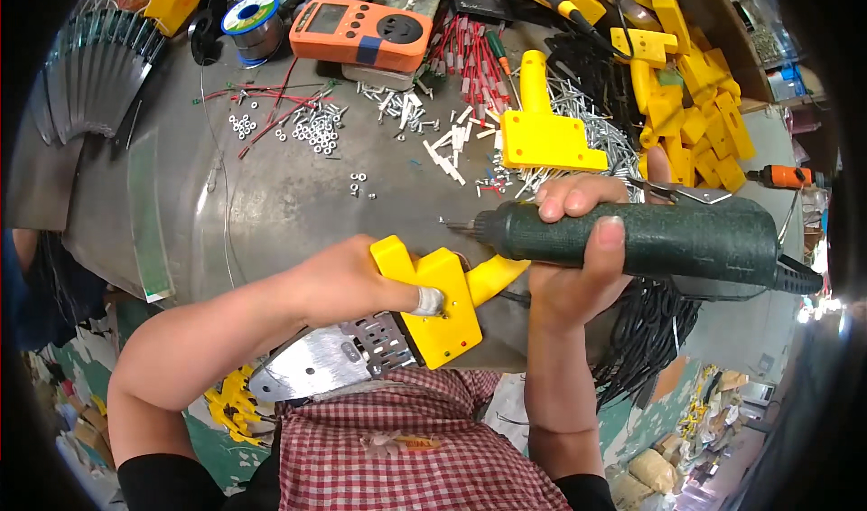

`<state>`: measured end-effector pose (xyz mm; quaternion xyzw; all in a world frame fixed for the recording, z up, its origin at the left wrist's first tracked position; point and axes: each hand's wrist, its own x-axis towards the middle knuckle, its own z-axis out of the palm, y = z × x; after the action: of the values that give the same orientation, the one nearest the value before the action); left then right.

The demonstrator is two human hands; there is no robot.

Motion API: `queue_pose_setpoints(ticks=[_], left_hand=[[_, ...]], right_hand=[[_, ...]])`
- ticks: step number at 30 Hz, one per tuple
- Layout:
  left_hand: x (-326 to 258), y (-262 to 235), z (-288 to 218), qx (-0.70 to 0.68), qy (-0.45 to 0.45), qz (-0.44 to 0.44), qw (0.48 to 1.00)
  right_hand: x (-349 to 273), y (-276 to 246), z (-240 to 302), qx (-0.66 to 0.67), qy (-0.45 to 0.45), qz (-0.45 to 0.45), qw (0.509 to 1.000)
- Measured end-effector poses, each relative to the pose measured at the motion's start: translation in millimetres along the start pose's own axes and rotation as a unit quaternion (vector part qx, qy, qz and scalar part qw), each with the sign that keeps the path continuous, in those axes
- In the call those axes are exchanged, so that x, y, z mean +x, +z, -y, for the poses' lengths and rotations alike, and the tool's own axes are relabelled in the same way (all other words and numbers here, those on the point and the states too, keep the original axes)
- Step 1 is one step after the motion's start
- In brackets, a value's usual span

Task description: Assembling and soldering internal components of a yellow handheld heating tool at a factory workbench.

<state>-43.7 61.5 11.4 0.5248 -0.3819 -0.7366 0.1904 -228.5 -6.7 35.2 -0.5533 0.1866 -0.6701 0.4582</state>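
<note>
Between the hands, the screwdriver's bit sits just above the yellow tool (440,308), not touching it. Left hand (348,285) wraps that tool's body, metal blade trailing down-left. Right hand (573,253) grips the dark green electric screwdriver (650,238), long axis level, bit pointing left. Beyond the right knuckles: another yellow housing (542,131), loose screws (316,130).

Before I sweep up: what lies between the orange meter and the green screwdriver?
Head view: white plastic bits and small nuts on the metal bench.
</note>
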Motion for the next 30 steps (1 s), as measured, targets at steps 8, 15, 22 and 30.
queue_pose_setpoints(ticks=[8, 15, 22, 30], left_hand=[[0.2, -0.9, 1.0, -0.013, -0.01, 0.015, 1.0], [-2.5, 0.8, 2.4, -0.01, -0.005, -0.006, 1.0], [-0.9, 1.0, 7.1, -0.026, 0.02, -0.014, 0.999], [-0.5, -0.4, 8.1, -0.01, 0.005, -0.018, 1.0]], right_hand=[[-0.5, 1.4, -7.0, -0.044, 0.012, 0.015, 0.999], [-0.6, -0.9, 24.6, -0.019, 0.014, -0.004, 1.0], [-3.4, -1.9, 76.7, 0.074, 0.025, 0.054, 0.996], [-8.1, 1.5, 70.0, -0.018, 0.095, 0.074, 0.993]])
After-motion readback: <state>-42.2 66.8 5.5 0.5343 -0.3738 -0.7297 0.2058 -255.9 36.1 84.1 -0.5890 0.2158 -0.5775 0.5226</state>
